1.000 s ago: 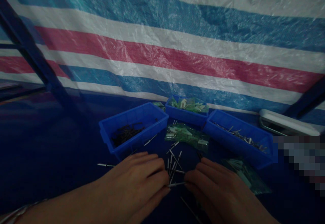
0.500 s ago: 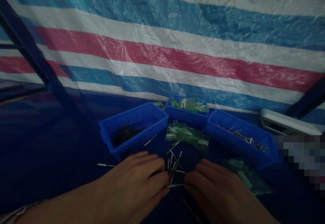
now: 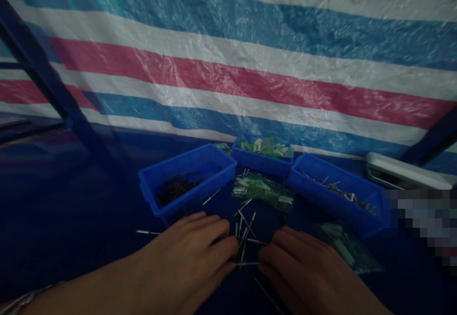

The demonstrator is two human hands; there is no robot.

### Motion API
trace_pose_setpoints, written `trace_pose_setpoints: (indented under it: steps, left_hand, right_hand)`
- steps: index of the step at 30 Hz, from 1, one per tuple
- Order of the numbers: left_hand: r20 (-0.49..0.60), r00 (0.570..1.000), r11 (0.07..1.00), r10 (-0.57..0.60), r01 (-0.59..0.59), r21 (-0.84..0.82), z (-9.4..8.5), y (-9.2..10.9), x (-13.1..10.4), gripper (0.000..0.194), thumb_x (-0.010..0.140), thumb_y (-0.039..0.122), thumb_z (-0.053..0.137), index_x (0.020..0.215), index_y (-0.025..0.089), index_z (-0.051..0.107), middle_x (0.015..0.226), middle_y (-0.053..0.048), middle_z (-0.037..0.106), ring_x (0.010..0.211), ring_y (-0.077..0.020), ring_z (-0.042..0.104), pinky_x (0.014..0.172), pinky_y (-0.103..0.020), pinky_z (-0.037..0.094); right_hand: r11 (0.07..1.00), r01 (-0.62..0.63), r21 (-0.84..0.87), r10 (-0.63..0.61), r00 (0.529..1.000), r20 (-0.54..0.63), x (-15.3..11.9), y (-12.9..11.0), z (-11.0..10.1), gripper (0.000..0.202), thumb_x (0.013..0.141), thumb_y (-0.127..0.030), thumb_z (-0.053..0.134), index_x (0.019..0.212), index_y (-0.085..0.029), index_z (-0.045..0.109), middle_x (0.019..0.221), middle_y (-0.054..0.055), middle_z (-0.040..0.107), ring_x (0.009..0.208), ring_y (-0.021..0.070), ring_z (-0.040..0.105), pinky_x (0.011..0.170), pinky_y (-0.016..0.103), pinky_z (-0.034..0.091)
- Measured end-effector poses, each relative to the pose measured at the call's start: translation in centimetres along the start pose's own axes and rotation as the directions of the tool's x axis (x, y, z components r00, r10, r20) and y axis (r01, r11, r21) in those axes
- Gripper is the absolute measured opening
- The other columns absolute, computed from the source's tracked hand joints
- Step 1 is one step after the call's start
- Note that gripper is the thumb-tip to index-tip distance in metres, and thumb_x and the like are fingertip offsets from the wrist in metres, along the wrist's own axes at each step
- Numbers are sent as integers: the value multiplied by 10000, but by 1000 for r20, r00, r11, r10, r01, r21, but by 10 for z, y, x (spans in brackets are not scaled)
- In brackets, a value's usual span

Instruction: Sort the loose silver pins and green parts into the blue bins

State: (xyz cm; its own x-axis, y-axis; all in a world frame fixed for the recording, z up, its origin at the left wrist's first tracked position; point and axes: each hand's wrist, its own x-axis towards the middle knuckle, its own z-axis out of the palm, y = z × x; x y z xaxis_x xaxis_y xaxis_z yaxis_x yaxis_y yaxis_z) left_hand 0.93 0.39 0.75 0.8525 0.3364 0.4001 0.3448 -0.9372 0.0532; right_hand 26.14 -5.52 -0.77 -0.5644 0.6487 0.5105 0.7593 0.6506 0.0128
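A thin metal rod lies level between my two hands, one end at the fingertips of each. My left hand is closed on its left end, thumb and fingers pinched. My right hand has its fingers curled round the right end. Just beyond, several thin silvery rods lie loosely crossed on the blue table. Another rod rests to the left of my left hand, and a thin one lies below, near my right hand.
A blue bin holds dark pieces, another green-tinted bags, and a third silvery rods. Green-tinted bags lie on the table, one beyond my right hand. A white object stands at the back right.
The rod between my hands has tilted slightly, its right end a little lower. Both hands have stayed nearly where they were.
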Motion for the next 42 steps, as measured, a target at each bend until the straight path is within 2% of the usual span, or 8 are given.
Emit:
trace_pose_setpoints:
  steps: [5,10,16,23,27,33,42]
  left_hand:
    - [18,1000,1000,-8,8,10,-1,-1,-1,314,1097,28,521,1016,262,716,945,64,793,876,-170,801,849,-337,621]
    - [32,1000,1000,1,-2,16,-1,-1,0,328,1067,9,521,1013,269,714,943,69,796,872,-174,799,806,-337,621]
    - [20,1000,1000,-6,6,14,-1,0,-2,366,1096,16,429,1036,262,693,961,51,805,875,-179,821,858,-360,641]
    - [20,1000,1000,3,-4,19,-3,-3,0,426,1167,46,366,994,265,688,903,63,785,823,-170,802,815,-341,627]
    - [28,1000,1000,-1,0,22,-4,-2,-1,406,1174,63,385,1013,261,701,942,49,802,862,-182,812,851,-351,625]
    - [54,998,1000,-20,20,9,-2,-2,0,293,1120,43,513,1030,254,695,950,41,795,858,-186,801,838,-337,613]
    - [64,998,1000,-27,26,10,-1,-3,0,251,1098,50,579,1040,259,704,961,46,801,866,-183,798,820,-321,606]
  right_hand:
    - [1000,0,-22,0,1000,-17,2,-3,1,350,688,39,685,858,-266,712,807,-79,742,668,128,734,617,283,539]
    - [1000,9,-23,-9,1000,-10,-1,-3,0,361,667,38,677,852,-268,719,800,-92,736,644,120,724,614,279,544]
    - [998,-11,-59,8,999,-39,0,-5,-1,352,645,10,703,850,-274,739,804,-87,742,647,126,745,591,292,551]
    - [998,-8,-63,5,999,-42,-1,-7,-1,357,633,3,705,846,-282,722,801,-91,740,646,131,754,597,296,562]
    - [997,-7,-81,6,1000,-19,-4,-5,0,343,667,-5,695,863,-287,711,812,-91,748,649,136,760,585,307,561]
    - [995,-3,-100,3,1000,-6,-3,-5,-6,345,693,6,708,870,-290,705,816,-92,746,674,141,774,610,306,570]
    - [995,16,-93,-14,1000,20,-8,-6,-1,294,816,-22,745,914,-290,677,829,-92,749,671,143,760,619,308,564]
